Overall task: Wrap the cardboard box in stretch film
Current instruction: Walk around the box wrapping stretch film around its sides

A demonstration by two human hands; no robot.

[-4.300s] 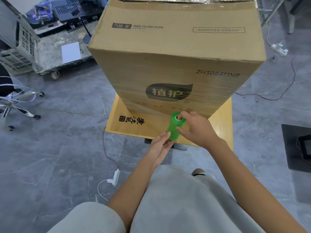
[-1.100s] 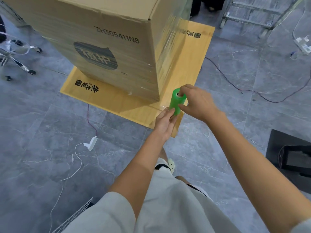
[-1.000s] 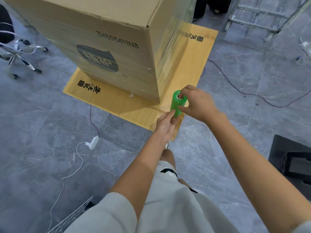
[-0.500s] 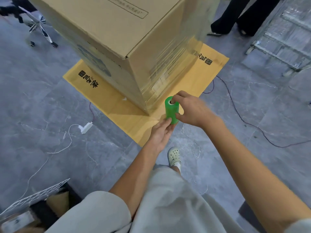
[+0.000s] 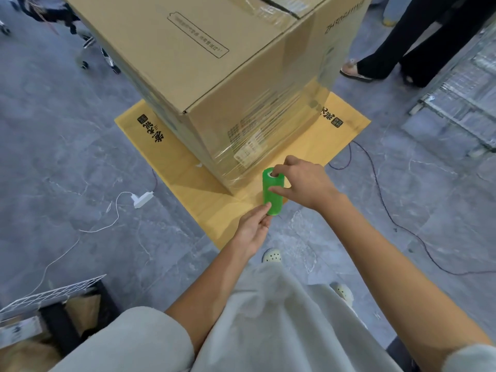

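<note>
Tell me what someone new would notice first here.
The big box fills the top centre, standing on a yellow board on the grey floor, its lower part glossy with film. Just off its near corner, a bright green roll is held upright, the right hand at its top and the left hand at its bottom end. Someone's legs in black stand at top right.

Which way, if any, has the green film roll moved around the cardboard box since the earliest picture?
Yes. The green film roll has gone rightward from the cardboard box's logo face, round its corner, to the labelled face.
</note>
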